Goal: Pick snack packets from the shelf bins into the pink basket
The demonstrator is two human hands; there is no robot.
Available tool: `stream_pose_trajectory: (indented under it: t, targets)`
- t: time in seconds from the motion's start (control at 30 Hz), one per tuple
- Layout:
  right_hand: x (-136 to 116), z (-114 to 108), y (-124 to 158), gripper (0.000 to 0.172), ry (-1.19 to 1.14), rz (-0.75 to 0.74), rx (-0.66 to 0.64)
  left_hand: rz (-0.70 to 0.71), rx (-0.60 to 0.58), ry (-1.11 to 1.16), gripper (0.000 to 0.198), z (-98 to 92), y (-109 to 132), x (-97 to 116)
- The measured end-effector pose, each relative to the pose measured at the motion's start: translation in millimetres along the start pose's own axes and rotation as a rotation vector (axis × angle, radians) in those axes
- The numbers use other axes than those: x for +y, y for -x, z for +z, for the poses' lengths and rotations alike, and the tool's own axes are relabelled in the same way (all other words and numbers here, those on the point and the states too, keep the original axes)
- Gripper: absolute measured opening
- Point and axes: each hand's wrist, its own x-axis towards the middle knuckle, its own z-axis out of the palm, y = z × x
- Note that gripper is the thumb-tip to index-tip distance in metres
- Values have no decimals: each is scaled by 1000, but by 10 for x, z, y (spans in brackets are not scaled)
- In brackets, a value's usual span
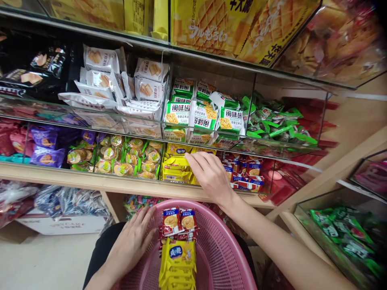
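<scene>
My right hand (211,175) reaches over the glass front of a lower bin. Its fingers are bent together at the end of a yellow snack packet (176,163), with the thumb mostly hidden. My left hand (131,239) lies at the left side of a pink plastic basket (229,245), fingers stretched out and holding nothing. Inside the basket, a row of yellow snack packets (177,257) stands in front of red-and-blue biscuit packets (179,221). The basket sits between my legs.
Green-and-white cracker packets (204,117) and white cake packets (99,76) fill the glass bins above. Biscuit packets with green edges (130,155) lie left of the yellow ones. Red-and-blue packets (250,169) are right of my hand. A white carton (62,221) stands below the shelf.
</scene>
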Motion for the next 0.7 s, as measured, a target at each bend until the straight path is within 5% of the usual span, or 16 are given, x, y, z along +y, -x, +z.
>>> stream_pose_trajectory:
  t: [0.1, 0.2, 0.33, 0.43, 0.53, 0.7]
  targets:
    - [-144, -301, 219, 41, -217, 106, 114, 11, -2, -10, 53, -18, -9, 8]
    - [-365, -511, 503, 43, -575, 449, 86, 27, 11, -18, 53, -45, -12, 22]
    - [-660, -501, 912, 40, -1265, 1080, -220, 15, 10, 1, 52, -54, -12, 34]
    - [-806, -383, 1159, 49, -1625, 1381, -447, 16, 9, 7, 53, -41, -11, 28]
    - [-883, -304, 1309, 54, -1740, 1556, -584, 28, 15, 7, 54, -35, -10, 21]
    - [-935, -244, 1392, 53, -1783, 1619, -657, 14, 0, 14, 53, -51, -11, 29]
